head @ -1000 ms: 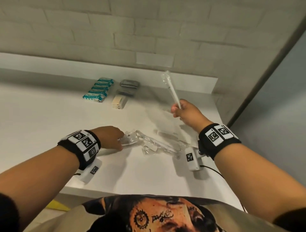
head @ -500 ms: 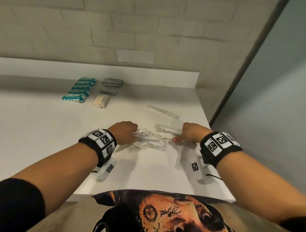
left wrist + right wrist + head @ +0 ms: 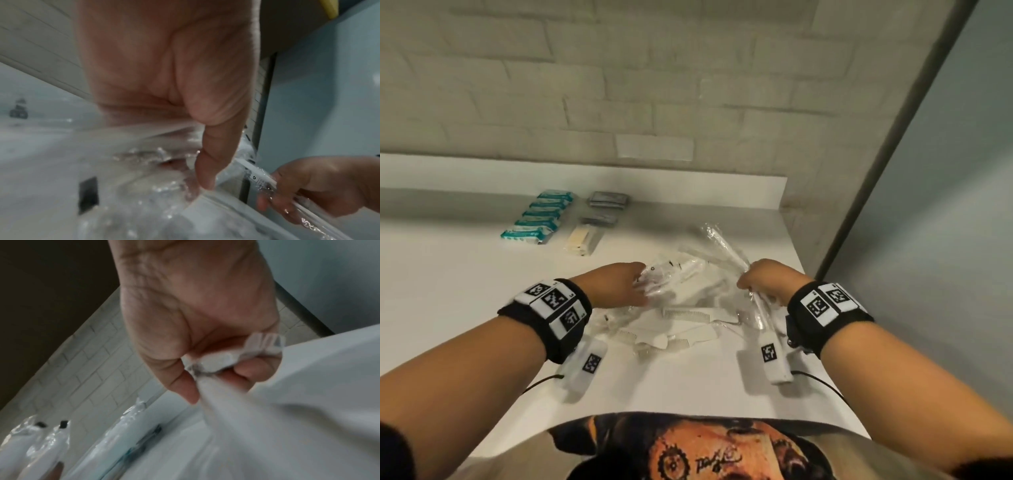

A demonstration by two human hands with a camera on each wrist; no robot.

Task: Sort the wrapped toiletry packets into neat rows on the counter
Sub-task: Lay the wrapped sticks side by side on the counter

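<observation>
At the white counter (image 3: 465,274), our right hand (image 3: 767,279) grips a clear-wrapped toothbrush (image 3: 726,251) angled toward 11 o'clock, while our left hand (image 3: 616,286) presses straight fingers onto the loose packet pile (image 3: 688,301); sorted teal packets (image 3: 537,219) lie at 10 o'clock.

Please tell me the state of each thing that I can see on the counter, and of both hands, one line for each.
Teal packets: sorted, in a neat row.
Grey packets: stacked near the back wall.
Beige packet: lying flat, placed.
Wrapped combs: unsorted, overlapping.
Clear-wrapped packets: in a loose pile.
Wrapped toothbrush: gripped, tilted.
Left hand: touches the pile.
Right hand: grips the toothbrush.
</observation>
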